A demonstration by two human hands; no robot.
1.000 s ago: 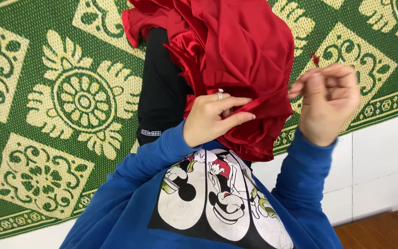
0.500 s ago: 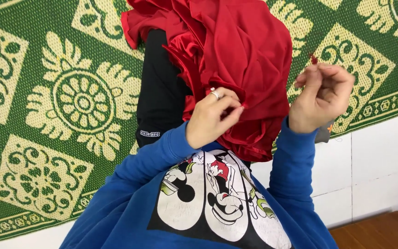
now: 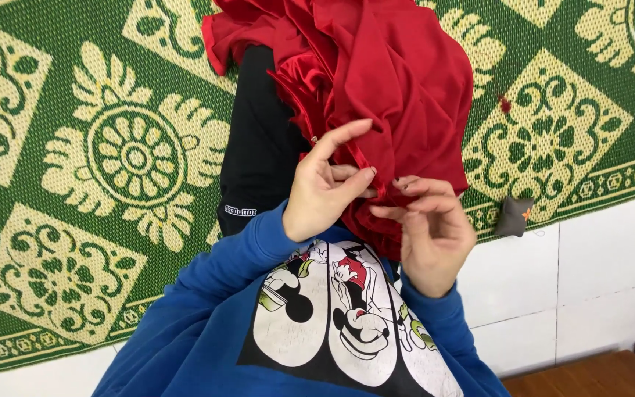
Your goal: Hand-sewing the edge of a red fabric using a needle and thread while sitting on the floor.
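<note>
You had both hands, left (image 3: pixel 325 187) and right (image 3: pixel 428 231), pinched shut on the red fabric (image 3: pixel 398 81) hem, so keeping it taut there looked smart.

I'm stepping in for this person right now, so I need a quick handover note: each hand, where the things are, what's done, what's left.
Left hand: fingertips pinch the edge of the red fabric.
Right hand: fingers curled at the same edge, touching it, close to the left.
The fabric lies bunched over the lap and black trousers, above the green patterned mat.
A small red scrap and a dark small pouch lie on the mat to the right.
Done and left: no stitching or needle is visible, so cannot tell.
</note>
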